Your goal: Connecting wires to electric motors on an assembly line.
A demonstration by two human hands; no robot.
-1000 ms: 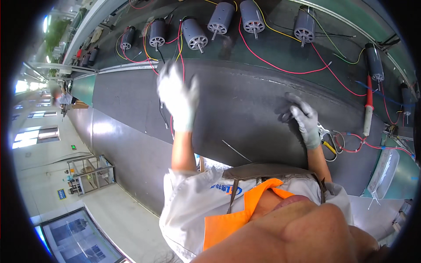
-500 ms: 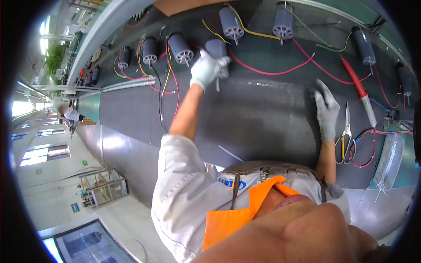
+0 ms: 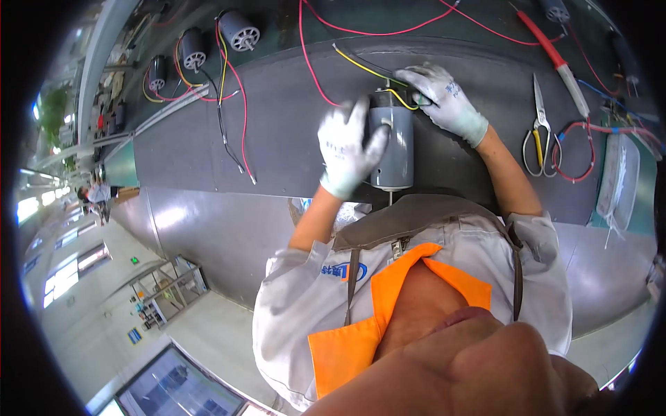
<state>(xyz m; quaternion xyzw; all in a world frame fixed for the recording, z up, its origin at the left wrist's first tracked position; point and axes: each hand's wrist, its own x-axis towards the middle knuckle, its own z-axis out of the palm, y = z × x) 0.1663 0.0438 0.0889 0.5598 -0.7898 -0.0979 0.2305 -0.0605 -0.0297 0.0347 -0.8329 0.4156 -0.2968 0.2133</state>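
A grey cylindrical motor (image 3: 399, 149) lies on the dark bench mat right in front of me, one shaft pointing toward my body. My gloved left hand (image 3: 347, 149) grips its left side, thumb on top of the casing. At its far end, my gloved right hand (image 3: 447, 100) curls its fingers around the wires there; the fingertips are partly hidden. A yellow wire (image 3: 362, 67) and a black wire run out to the left from beside these fingers, and a bit of green shows by them.
Several motors with coloured leads, among them one motor (image 3: 239, 31), stand along the far left. On the right lie scissors (image 3: 540, 132), a red-handled soldering iron (image 3: 544, 41) and a clear tray (image 3: 619, 180) of white ties. A red wire (image 3: 309, 62) crosses the mat's far part.
My left hand has brought a motor from the far row close to my body. My right hand has moved left to the motor's wires. The whole view has shifted.
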